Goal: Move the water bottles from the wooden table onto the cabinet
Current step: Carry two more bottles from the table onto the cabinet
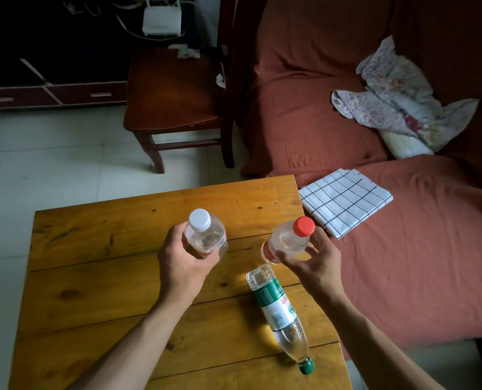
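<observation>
My left hand (pixel 183 260) grips a clear water bottle with a white cap (pixel 203 233), held upright above the wooden table (pixel 99 249). My right hand (pixel 313 266) holds a second clear bottle with a red cap (pixel 289 239), tilted slightly to the right over the table's right edge. A third bottle with a green label and green cap (pixel 279 313) lies on its side on the table, cap pointing toward me, between my forearms. The dark cabinet (pixel 54 94) with two drawers stands at the far left across the floor.
A dark wooden chair (pixel 175 105) stands between the table and the cabinet. A red-covered sofa (pixel 403 220) runs along the right, carrying a checked cloth (pixel 344 201) and a crumpled floral cloth (pixel 403 102). A white router (pixel 161 22) sits on the cabinet. Pale tiled floor (pixel 37 153) lies at left.
</observation>
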Demonstrator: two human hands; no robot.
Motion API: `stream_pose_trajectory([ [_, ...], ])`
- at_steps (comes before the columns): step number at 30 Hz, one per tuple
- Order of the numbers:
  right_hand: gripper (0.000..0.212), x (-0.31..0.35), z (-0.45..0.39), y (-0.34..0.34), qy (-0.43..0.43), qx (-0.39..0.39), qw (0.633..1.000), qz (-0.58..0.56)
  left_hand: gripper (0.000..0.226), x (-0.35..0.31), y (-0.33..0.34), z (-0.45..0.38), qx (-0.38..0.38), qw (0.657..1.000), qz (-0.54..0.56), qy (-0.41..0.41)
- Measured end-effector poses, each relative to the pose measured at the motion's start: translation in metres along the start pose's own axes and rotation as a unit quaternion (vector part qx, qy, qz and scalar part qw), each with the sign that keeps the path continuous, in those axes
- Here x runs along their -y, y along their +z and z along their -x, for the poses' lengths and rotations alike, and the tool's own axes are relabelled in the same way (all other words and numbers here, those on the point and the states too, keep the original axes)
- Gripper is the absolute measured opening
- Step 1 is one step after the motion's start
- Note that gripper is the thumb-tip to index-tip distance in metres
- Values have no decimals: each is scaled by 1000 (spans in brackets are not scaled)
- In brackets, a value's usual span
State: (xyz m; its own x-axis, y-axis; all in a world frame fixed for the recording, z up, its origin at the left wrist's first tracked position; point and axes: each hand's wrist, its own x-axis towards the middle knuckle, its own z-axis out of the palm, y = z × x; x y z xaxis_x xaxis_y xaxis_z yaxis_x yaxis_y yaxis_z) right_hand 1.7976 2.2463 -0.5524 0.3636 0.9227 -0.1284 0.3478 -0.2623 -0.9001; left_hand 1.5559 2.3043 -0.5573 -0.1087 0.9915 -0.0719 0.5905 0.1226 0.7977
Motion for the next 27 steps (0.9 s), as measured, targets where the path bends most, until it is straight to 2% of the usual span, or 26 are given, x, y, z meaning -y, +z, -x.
stream_pose_trajectory([
  [6, 69, 44, 16, -20, -31, 2, 1000, -2, 70, -25, -43, 6, -23, 999, -11, 20],
  [14, 58, 153, 45, -54, -114, -35, 993, -13, 74, -96, -126, 26, -64, 994, 3, 85],
  [21, 57, 243, 101, -73, -172, -49, 984, 14, 74, -162, -207, 63, -15, 990, 5, 139],
  [24, 63, 260, 125, -75, -169, -36, 984, 33, 73, -176, -233, 85, -3, 988, 10, 152],
  [27, 60, 266, 149, -74, -177, -43, 981, 63, 72, -176, -250, 100, -6, 987, 13, 162],
])
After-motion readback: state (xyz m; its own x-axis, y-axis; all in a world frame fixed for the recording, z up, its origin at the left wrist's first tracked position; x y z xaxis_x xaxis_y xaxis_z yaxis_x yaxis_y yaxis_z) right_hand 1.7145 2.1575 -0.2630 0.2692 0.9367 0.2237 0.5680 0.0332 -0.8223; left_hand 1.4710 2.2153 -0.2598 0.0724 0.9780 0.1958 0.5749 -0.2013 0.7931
